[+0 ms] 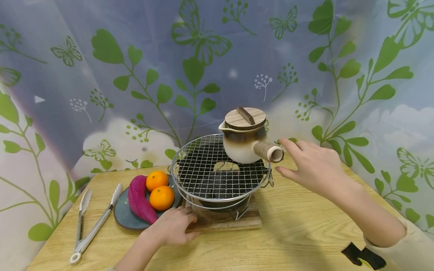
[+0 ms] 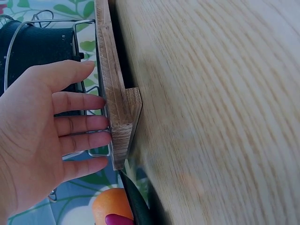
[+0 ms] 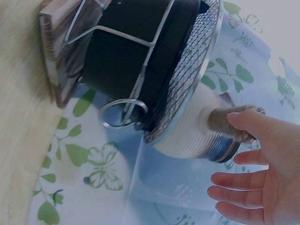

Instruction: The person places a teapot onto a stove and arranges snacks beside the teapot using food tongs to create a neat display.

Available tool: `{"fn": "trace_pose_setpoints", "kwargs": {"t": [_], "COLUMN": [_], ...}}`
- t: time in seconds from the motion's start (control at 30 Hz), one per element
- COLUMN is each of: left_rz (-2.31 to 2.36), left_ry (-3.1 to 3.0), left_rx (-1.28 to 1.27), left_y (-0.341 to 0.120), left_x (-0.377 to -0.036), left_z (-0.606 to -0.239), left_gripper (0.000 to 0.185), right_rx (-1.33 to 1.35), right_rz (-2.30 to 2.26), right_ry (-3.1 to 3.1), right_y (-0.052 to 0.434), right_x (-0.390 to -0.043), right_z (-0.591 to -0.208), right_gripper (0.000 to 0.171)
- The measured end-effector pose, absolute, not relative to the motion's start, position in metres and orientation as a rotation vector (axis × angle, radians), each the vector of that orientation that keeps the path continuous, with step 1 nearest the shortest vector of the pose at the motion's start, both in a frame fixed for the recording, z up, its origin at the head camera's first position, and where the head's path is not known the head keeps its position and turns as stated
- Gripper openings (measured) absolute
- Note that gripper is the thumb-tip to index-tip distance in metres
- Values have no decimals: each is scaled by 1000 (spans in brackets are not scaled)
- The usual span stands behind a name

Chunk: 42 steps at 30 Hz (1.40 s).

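We note right hand (image 1: pixel 313 165) at pot handle (image 1: pixel 269 151), fingers spread, thumb brushing it — no grip. Clay pot (image 1: pixel 242 141) sits at far edge of wire grill (image 1: pixel 217 169). Left hand (image 1: pixel 173 226), fingers straight, steadies wooden base (image 1: pixel 234 223). Risk — careless nudge tips pot, wooden lid (image 1: pixel 245 117) slides off.

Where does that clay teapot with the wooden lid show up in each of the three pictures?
Head: the teapot stands on the wire grill, right of centre, right hand near its handle.
Left wrist: not in view.
Right wrist: lower right, its pale body against the mesh.
Shared landmark: the wooden base under the stove.
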<state>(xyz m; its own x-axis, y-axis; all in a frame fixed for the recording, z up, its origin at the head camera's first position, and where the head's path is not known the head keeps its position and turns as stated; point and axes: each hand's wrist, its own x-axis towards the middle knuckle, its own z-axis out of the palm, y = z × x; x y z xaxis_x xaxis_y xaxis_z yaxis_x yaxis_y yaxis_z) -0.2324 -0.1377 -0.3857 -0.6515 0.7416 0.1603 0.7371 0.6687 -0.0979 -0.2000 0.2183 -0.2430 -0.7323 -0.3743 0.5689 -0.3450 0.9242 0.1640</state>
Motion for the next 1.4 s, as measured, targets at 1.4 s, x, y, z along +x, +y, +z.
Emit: {"fn": "trace_pose_setpoints", "kwargs": {"t": [1.4], "left_rz": [105], "left_ry": [-2693], "left_rx": [-1213], "left_y": [-146], "left_x": [-224], "left_z": [-388], "left_gripper": [43], "right_rx": [930], "right_rz": [-50], "right_ry": [-2611], "right_y": [196], "right_x": [-198], "right_z": [-378], "right_gripper": [50]}}
